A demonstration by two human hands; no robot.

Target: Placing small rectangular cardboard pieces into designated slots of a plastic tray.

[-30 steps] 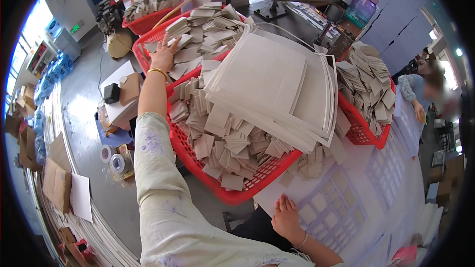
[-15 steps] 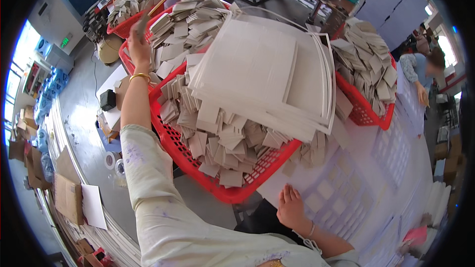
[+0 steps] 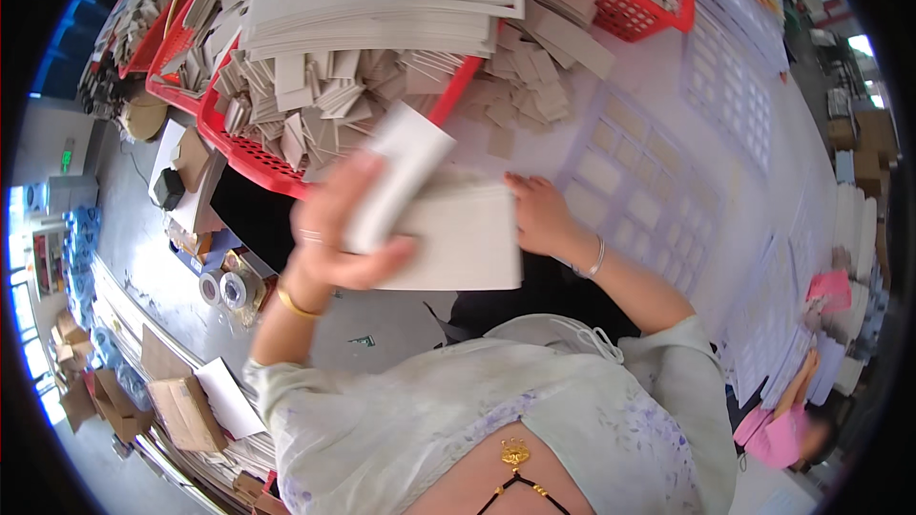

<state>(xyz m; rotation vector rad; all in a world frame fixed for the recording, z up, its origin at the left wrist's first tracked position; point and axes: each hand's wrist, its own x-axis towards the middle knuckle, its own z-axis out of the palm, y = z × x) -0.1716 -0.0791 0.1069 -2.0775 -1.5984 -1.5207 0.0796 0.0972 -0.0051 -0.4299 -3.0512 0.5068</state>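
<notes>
White card (image 3: pixel 405 167), blurred and perhaps several pieces thick, is held aloft at mid-view, just in front of a heaped red basket (image 3: pixel 253 169). From left, the basket brims with small grey pieces (image 3: pixel 310 100); beside it, the left hand (image 3: pixel 334 229) has its grip clamped on the card, thumb below. Next, a larger pale board (image 3: pixel 463 248) spans between both hands. At its right edge rests the right hand (image 3: pixel 549 214); whether that grip pinches the board cannot be told. Farther right, a lavender gridded sheet (image 3: pixel 601 174) covers the table (image 3: pixel 628 52). Card is in hand, not set down; many pieces appear unhandled, and overall progress cannot be judged.
</notes>
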